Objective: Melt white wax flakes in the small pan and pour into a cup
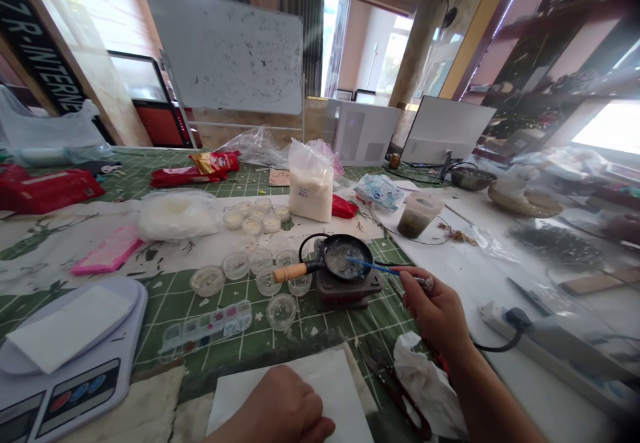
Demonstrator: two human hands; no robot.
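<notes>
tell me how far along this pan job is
Probably midway. The small tubs by the bag look filled with something pale. In hand: the right hand holds a blue stick in the pan, whose contents look wet. Apparently left: the clear dishes beside the burner seem mostly unfilled.

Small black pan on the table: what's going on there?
The right hand holds a thin blue stick with its tip in the small black round pan, which holds a cloudy, wet-looking material. The pan, with its light wooden handle, sits on a small dark burner-like base. The left hand rests, loosely closed, on a white paper sheet. Clear round dishes stand beside the base. Whether the base is on can't be told.
</notes>
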